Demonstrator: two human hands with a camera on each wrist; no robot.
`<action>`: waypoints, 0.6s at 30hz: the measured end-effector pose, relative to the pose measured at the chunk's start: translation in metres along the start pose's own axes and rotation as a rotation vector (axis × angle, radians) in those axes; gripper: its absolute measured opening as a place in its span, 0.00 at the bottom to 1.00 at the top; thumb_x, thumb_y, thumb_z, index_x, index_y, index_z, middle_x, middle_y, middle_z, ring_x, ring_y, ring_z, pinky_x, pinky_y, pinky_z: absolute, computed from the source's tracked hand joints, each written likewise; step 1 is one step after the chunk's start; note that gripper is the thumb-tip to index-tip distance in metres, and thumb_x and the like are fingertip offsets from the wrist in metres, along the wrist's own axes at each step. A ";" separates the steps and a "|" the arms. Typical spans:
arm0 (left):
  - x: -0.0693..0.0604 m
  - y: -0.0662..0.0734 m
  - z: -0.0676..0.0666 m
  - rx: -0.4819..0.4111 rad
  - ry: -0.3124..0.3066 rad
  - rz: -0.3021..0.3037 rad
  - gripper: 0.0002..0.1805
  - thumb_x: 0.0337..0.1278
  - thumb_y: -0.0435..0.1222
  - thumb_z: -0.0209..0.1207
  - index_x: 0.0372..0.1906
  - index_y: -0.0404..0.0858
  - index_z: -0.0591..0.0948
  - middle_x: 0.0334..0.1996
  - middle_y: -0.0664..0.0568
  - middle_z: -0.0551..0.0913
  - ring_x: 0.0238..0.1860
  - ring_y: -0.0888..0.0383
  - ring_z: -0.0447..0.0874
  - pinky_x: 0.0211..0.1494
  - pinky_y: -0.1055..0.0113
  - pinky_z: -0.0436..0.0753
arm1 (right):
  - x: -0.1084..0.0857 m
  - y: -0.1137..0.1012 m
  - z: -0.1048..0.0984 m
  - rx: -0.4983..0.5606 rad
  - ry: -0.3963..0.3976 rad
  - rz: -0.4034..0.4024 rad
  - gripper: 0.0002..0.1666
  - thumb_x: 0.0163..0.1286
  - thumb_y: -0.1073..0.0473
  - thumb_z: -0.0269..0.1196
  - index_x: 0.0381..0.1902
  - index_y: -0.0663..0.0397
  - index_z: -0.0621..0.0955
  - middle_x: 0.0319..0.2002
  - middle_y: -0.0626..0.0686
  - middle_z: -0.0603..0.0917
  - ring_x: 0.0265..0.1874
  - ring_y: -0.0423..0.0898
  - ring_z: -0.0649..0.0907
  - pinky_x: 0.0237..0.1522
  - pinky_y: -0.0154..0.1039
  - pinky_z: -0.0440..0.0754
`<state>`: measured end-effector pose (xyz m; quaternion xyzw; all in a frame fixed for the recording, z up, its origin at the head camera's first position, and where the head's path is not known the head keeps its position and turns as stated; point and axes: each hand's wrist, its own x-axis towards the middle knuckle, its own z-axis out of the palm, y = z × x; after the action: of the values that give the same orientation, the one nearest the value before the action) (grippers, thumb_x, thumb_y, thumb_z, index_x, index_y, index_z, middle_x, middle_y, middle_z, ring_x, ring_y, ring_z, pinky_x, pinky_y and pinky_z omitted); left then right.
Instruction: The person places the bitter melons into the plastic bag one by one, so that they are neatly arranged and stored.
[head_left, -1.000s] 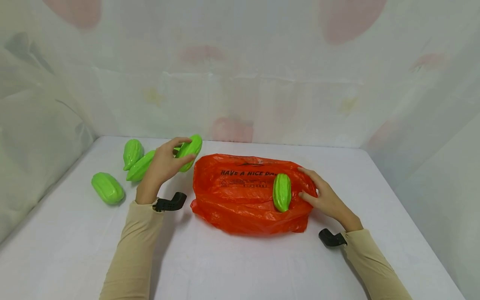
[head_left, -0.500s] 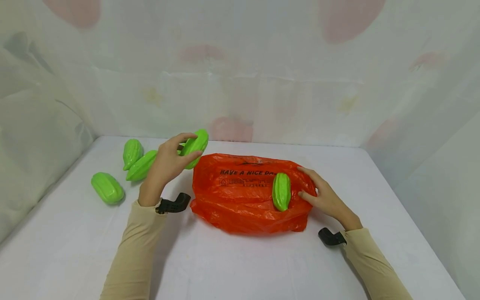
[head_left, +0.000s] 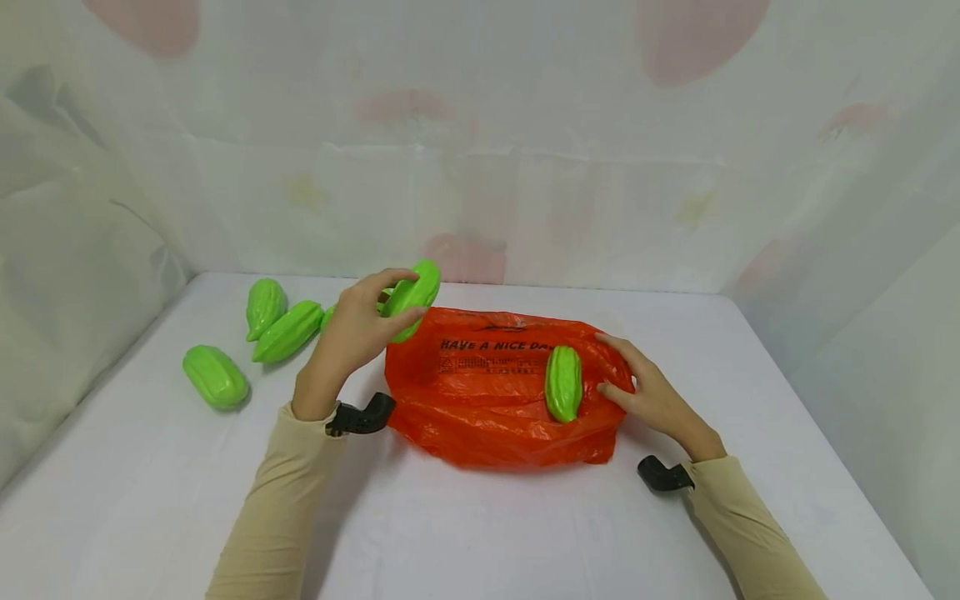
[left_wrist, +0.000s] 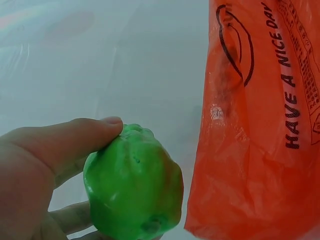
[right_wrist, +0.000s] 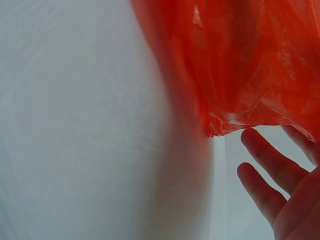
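My left hand (head_left: 360, 325) grips a ribbed light-green gourd (head_left: 414, 300), thumb on one side and fingers on the other. It holds this gourd above the table, by the left rim of a red plastic bag (head_left: 480, 425). In the left wrist view the gourd (left_wrist: 135, 185) shows end-on beside the bag (left_wrist: 235, 185). Another green gourd (head_left: 564, 383) lies in the bag's wide mouth, at the right. My right hand (head_left: 652, 400) touches the bag's right rim with index finger and thumb spread apart. In the right wrist view other fingers (right_wrist: 275, 162) extend loosely below the bag's edge.
Left of the bag, several gourds lie on the white table (head_left: 465, 542): an upright one (head_left: 266, 307), a slanted one (head_left: 288, 332), a nearer one (head_left: 215, 377), and one partly hidden behind my left hand (head_left: 327, 317). A pale patterned curtain (head_left: 525, 208) stands behind.
My left hand has carried its gourd to the right, toward and partly over the bag's left rim. The right hand, the bag and the gourd in its mouth stay in place.
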<state>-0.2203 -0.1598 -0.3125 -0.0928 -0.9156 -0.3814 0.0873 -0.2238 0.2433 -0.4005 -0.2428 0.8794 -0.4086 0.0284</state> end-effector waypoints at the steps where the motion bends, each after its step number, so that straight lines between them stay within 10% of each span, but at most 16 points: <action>1: 0.000 0.000 0.001 0.001 -0.003 0.004 0.27 0.61 0.41 0.66 0.65 0.43 0.75 0.63 0.42 0.77 0.53 0.39 0.79 0.48 0.48 0.82 | 0.000 0.000 0.000 0.001 0.000 0.001 0.39 0.69 0.63 0.61 0.76 0.51 0.61 0.71 0.61 0.67 0.67 0.62 0.70 0.60 0.66 0.75; 18: 0.002 0.012 0.023 -0.007 -0.066 0.081 0.27 0.60 0.39 0.66 0.64 0.40 0.76 0.62 0.42 0.79 0.48 0.42 0.82 0.48 0.52 0.83 | 0.001 0.001 0.001 0.004 -0.002 0.015 0.40 0.69 0.63 0.61 0.76 0.50 0.61 0.71 0.61 0.67 0.67 0.62 0.70 0.60 0.65 0.75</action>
<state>-0.2211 -0.1351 -0.3202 -0.1426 -0.9122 -0.3773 0.0719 -0.2246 0.2426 -0.4014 -0.2364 0.8804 -0.4098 0.0330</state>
